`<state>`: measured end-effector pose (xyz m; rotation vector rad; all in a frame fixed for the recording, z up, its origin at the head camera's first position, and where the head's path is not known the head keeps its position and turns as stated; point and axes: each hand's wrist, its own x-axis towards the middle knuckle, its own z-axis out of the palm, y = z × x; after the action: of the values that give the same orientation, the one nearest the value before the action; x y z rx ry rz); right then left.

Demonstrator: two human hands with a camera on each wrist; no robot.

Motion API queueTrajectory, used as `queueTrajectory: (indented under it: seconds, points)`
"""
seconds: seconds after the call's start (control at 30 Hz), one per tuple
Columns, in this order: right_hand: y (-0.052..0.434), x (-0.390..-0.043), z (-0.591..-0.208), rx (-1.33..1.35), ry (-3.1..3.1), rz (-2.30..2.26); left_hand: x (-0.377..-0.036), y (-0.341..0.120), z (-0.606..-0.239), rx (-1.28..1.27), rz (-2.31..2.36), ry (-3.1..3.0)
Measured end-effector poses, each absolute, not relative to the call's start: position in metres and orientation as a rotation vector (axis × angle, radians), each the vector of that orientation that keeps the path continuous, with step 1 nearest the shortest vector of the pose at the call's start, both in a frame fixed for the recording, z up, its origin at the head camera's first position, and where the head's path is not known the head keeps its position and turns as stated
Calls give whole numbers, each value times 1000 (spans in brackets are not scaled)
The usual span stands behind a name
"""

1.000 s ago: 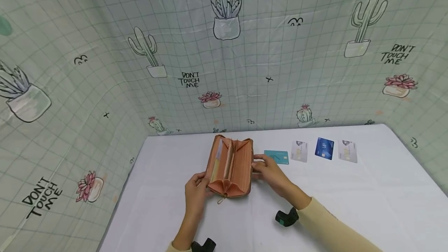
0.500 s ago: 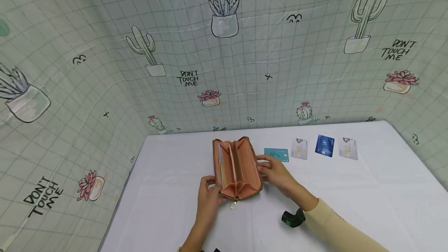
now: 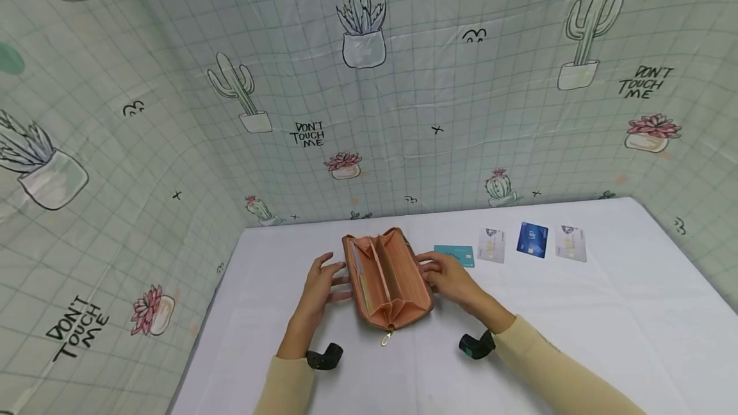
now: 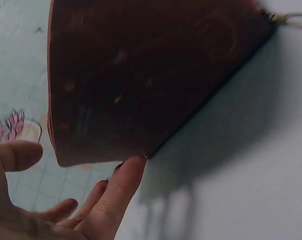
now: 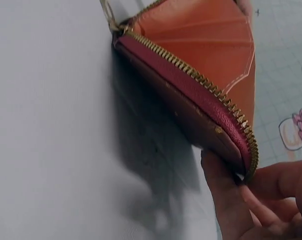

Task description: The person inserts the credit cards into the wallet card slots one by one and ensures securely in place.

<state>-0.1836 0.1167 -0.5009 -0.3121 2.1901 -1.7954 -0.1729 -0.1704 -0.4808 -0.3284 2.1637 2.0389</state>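
Observation:
An orange zip-around wallet (image 3: 398, 268) stands spread wide on the white table, its compartments facing up and a gold zipper pull (image 3: 387, 338) at its near end. Paper slips (image 3: 364, 284) show inside its left side. My left hand (image 3: 319, 284) is beside the wallet's left side with fingers extended; in the left wrist view one fingertip lies right at the dark cover's (image 4: 140, 85) lower corner, thumb apart. My right hand (image 3: 452, 280) holds the wallet's right edge; the right wrist view has its fingers on both sides of the zippered corner (image 5: 246, 160).
Right of the wallet lie a teal card (image 3: 458, 255), a pale card (image 3: 491, 246), a blue card (image 3: 532, 240) and another pale card (image 3: 571, 243) in a row. A cactus-print cloth (image 3: 403, 101) rises behind the table (image 3: 519, 325). Each wrist wears a black device (image 3: 325, 357).
The wallet shifted right and turned, its near end now further right. My left hand has let go of its lower left side and moved left and farther up; the right hand stays on its edge.

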Motion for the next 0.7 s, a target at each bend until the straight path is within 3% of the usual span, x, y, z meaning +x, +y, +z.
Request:
queueTrajectory:
  seconds: [0.3,0.7]
  points:
    - [111,-211,-503,-466,2227,-1646,-198,-189,-487,-262,2060,2066]
    - [104,-232,-501,-576,2158,-1569,-190,-198,-493,-286,2174,1967]
